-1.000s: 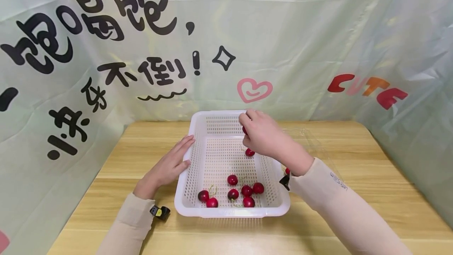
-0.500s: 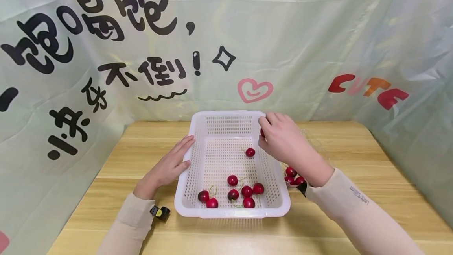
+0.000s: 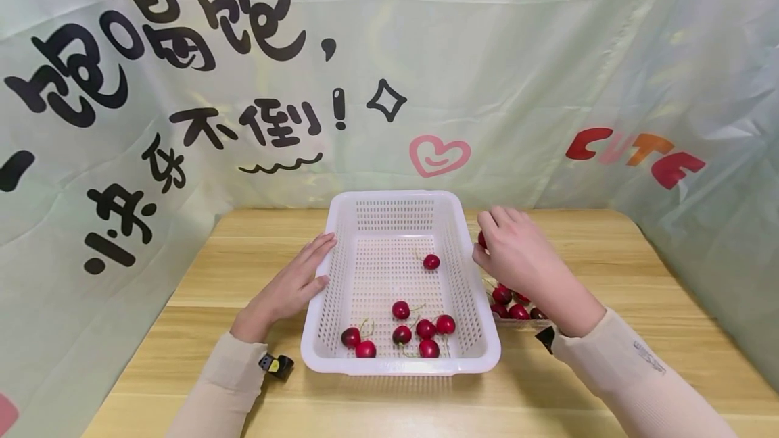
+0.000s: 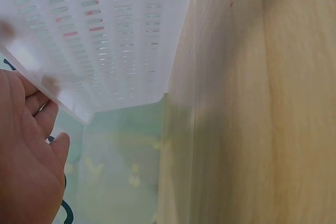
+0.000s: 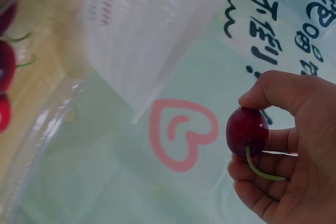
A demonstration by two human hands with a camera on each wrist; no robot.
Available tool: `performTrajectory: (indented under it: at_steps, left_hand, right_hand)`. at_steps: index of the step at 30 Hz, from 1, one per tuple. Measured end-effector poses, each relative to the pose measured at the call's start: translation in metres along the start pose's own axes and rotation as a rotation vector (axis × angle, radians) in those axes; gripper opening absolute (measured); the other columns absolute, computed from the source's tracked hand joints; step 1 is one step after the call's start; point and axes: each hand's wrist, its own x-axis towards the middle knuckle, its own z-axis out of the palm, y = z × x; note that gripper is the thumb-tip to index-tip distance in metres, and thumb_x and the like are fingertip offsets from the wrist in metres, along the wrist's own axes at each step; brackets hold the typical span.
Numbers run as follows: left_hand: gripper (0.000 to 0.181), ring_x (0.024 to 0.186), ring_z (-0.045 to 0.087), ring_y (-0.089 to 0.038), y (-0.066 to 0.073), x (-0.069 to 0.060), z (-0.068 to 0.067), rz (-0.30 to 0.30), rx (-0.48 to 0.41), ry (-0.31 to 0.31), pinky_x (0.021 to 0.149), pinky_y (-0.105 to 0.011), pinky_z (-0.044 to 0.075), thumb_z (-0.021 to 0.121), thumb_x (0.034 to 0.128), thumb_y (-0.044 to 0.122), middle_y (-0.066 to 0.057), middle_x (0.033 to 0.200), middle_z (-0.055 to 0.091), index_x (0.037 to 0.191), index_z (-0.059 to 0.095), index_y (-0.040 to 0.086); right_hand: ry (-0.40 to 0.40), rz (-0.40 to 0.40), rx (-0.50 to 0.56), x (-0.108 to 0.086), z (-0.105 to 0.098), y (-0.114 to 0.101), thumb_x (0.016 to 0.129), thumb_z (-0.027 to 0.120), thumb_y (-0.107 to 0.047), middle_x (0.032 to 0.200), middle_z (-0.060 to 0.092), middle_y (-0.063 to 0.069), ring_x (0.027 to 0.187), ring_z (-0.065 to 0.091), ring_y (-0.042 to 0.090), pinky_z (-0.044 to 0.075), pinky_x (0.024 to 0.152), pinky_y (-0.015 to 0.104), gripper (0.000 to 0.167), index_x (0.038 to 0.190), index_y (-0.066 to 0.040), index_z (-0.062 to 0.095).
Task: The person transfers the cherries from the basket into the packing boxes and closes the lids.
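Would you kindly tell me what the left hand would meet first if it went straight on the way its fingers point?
Most likely the white basket: the left hand is right at its left rim and appears to touch it, though exact contact is hard to judge.

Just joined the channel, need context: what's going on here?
A person's right hand pinches a stemmed cherry just outside the right side of a white slotted basket. The left hand rests against the basket's left rim. Eight cherries show inside the basket, and more cherries sit in a clear plastic container to its right, partly hidden by the right arm.
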Motion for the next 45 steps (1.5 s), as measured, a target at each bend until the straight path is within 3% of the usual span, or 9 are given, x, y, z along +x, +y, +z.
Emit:
performTrajectory:
  at_steps: [7, 19, 32, 40, 45]
  left_hand:
    - [0.062, 0.147, 0.017, -0.031, -0.001, 0.000, 0.001, 0.003, 0.003, 0.001, 0.115, -0.055, 0.018, 0.050, 0.0983, 0.023, -0.013, 0.160, 0.022, 0.152, 0.029, 0.001]
    - [0.061, 0.147, 0.017, -0.032, 0.000, 0.000, 0.000, 0.020, -0.002, 0.007, 0.116, -0.055, 0.016, 0.050, 0.0979, 0.021, -0.015, 0.159, 0.023, 0.151, 0.029, -0.001]
    - [0.061, 0.147, 0.017, -0.031, -0.002, 0.000, 0.001, 0.024, 0.005, 0.003, 0.115, -0.056, 0.016, 0.048, 0.1002, 0.025, -0.014, 0.160, 0.022, 0.152, 0.029, 0.000]
    - [0.060, 0.146, 0.018, -0.033, -0.002, 0.001, 0.000, 0.046, 0.002, 0.021, 0.113, -0.060, 0.018, 0.049, 0.0995, 0.023, -0.016, 0.159, 0.024, 0.151, 0.030, -0.002]
    - [0.060, 0.146, 0.018, -0.033, -0.002, 0.001, 0.001, 0.043, -0.002, 0.017, 0.114, -0.059, 0.017, 0.049, 0.0995, 0.023, -0.016, 0.159, 0.024, 0.151, 0.030, -0.002]
  right_hand:
    - [-0.009, 0.012, 0.014, -0.023, 0.012, 0.015, 0.074, 0.069, -0.011, 0.069, 0.040, 0.006, 0.065, 0.043, 0.028, 0.040, 0.067, 0.042, 0.026, 0.078, -0.003, 0.045]
    - [-0.169, 0.159, 0.027, -0.066, 0.033, 0.042, 0.076, 0.075, -0.017, 0.069, 0.039, 0.005, 0.060, 0.041, 0.026, 0.040, 0.059, 0.042, 0.034, 0.081, -0.002, 0.046]
    - [-0.227, 0.253, 0.107, -0.101, 0.054, 0.049, 0.074, 0.073, -0.016, 0.072, 0.042, 0.004, 0.065, 0.042, 0.025, 0.041, 0.060, 0.043, 0.029, 0.080, -0.005, 0.047]
    - [-0.324, 0.365, 0.172, -0.112, 0.053, 0.046, 0.080, 0.074, -0.020, 0.079, 0.049, 0.007, 0.072, 0.049, 0.027, 0.045, 0.065, 0.046, 0.028, 0.085, -0.004, 0.052]
    - [-0.355, 0.391, 0.191, -0.114, 0.051, 0.044, 0.080, 0.075, -0.020, 0.086, 0.056, 0.012, 0.079, 0.056, 0.033, 0.048, 0.071, 0.051, 0.030, 0.093, -0.001, 0.057]
